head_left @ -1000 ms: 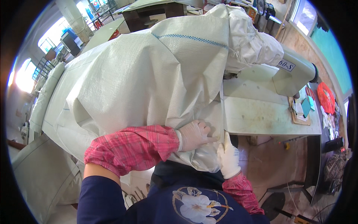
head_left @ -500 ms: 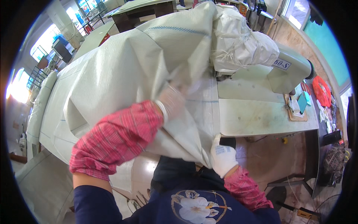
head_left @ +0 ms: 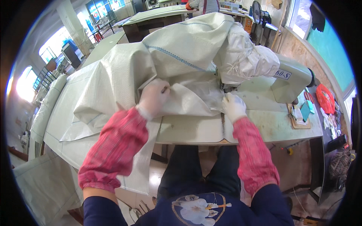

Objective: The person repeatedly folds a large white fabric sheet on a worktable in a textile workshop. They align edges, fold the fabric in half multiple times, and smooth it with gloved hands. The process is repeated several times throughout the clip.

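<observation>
A large sheet of white woven plastic fabric [head_left: 124,71], with a blue checked stripe, lies bunched over the worktable and arches up behind my hands. My gloved left hand [head_left: 154,98] is closed on a fold of it, left of the sewing machine [head_left: 288,81]. White wrapping covers the machine's head. Close to the foot under that head, my gloved right hand [head_left: 234,106] pinches the fabric's right corner. The needle area is partly hidden by the wrapping and the cloth.
The pale machine bed [head_left: 267,116] reaches right to a clipboard [head_left: 299,116] with a green item on it. Beyond hangs a red plastic bag [head_left: 325,98]. A rolled sheet [head_left: 47,109] stands at the left. At the back are a fan [head_left: 258,14] and another person [head_left: 205,5].
My right hand has moved up from the table's front edge to beside the machine foot. My left hand has shifted left and slightly down; the fabric has been drawn off the front edge.
</observation>
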Demonstrator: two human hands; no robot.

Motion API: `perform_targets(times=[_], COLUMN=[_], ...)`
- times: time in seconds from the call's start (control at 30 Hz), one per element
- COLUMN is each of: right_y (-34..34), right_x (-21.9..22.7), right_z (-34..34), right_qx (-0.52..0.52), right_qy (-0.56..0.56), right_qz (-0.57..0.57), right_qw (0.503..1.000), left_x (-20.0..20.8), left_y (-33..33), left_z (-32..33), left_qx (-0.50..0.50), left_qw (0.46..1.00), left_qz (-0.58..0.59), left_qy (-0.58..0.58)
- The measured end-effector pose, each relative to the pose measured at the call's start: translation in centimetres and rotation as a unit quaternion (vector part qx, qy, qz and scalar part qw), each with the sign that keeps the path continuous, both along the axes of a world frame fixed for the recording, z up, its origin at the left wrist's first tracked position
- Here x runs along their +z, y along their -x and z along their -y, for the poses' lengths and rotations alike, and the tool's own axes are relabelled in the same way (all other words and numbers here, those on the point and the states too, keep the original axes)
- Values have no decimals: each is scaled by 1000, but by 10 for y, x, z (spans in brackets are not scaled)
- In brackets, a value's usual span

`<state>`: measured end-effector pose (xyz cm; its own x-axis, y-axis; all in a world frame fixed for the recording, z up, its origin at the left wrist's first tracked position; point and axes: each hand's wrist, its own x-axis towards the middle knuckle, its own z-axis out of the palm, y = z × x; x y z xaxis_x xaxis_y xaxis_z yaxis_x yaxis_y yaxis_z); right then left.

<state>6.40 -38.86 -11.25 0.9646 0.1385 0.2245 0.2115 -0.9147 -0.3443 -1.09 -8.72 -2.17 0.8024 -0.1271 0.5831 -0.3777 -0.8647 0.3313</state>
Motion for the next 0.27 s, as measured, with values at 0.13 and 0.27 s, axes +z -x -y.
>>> perform_targets(times=[0.13, 0.27], right_y=[73, 120], right_x=[20, 35], right_z=[10, -6], right_qx=[271, 266], right_qy=[-20, -88], right_qz=[210, 158], right_qw=[939, 947], left_x=[37, 64], left_y=[93, 135], left_z=[41, 103], left_qx=[-175, -229], left_qw=[982, 852], left_qz=[-58, -162], left_qy=[-42, -442])
